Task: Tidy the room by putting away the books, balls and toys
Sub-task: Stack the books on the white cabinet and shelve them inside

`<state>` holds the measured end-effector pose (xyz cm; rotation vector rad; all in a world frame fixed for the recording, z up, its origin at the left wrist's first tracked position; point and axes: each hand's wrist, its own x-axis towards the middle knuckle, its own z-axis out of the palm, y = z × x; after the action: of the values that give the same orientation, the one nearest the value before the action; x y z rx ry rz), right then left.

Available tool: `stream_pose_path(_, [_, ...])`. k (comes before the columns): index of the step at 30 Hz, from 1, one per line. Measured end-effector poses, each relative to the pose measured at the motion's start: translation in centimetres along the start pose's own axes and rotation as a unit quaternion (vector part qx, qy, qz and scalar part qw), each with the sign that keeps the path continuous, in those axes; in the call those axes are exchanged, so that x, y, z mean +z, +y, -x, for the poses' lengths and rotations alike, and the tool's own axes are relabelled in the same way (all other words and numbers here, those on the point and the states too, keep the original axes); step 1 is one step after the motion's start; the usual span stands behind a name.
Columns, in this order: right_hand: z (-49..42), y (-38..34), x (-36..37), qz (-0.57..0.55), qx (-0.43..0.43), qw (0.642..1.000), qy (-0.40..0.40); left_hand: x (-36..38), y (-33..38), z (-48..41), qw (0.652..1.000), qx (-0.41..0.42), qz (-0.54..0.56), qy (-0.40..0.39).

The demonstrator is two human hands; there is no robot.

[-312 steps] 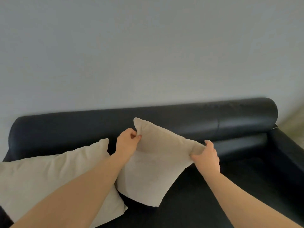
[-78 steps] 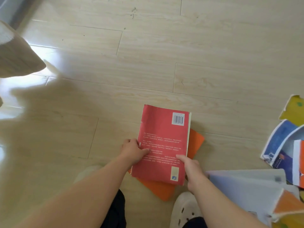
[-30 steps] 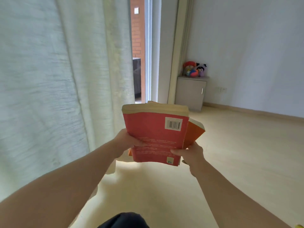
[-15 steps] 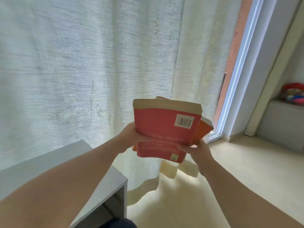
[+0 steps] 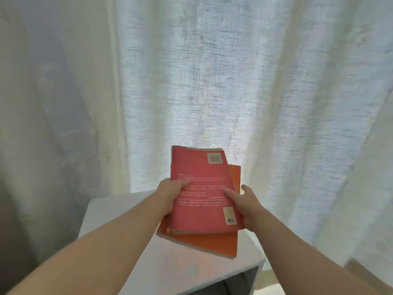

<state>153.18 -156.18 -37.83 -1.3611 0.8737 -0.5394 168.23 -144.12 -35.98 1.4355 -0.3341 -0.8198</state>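
Observation:
A red paperback book (image 5: pixel 202 184) lies on top of an orange book (image 5: pixel 212 241), and I hold the pair over a grey cabinet top (image 5: pixel 119 209). My left hand (image 5: pixel 170 194) grips the stack's left edge, thumb on the red cover. My right hand (image 5: pixel 244 201) grips the right edge, thumb on the cover and fingers underneath. The orange book sticks out below and to the right of the red one. Whether the stack touches the cabinet top I cannot tell.
A white sheer curtain (image 5: pixel 212 81) hangs close behind the cabinet and fills the background. The cabinet has an open dark compartment (image 5: pixel 234 284) under its front right corner. A strip of pale floor (image 5: pixel 270 286) shows at the lower right.
The view has swung left onto the grey cabinet. Both hands have brought the two books down and flatter, over the cabinet top. The window frame and far cabinet have left the view.

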Motion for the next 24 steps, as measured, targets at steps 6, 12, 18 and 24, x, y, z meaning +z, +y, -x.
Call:
stream_pose_path(6, [-1.2, 5.6, 3.0, 0.066, 0.076, 0.995, -0.024, -3.9, -7.2, -3.2, 0.99, -0.094, -0.048, 0.089])
stream_pose_path(12, [-0.8, 8.7, 2.6, 0.121, 0.085, 0.985, 0.095, -3.4, -7.6, -4.6, 0.987, -0.101, -0.128, 0.006])
stream_pose_path(18, [-0.2, 9.7, 2.2, 0.088, 0.125, 0.987, 0.044, -3.1, -7.6, -3.8, 0.943, -0.092, -0.315, 0.055])
stream_pose_path(24, [-0.6, 9.4, 1.7, 0.075, 0.093, 0.992, 0.041, -2.6, -8.4, -3.1, 0.968, -0.096, -0.179, 0.151])
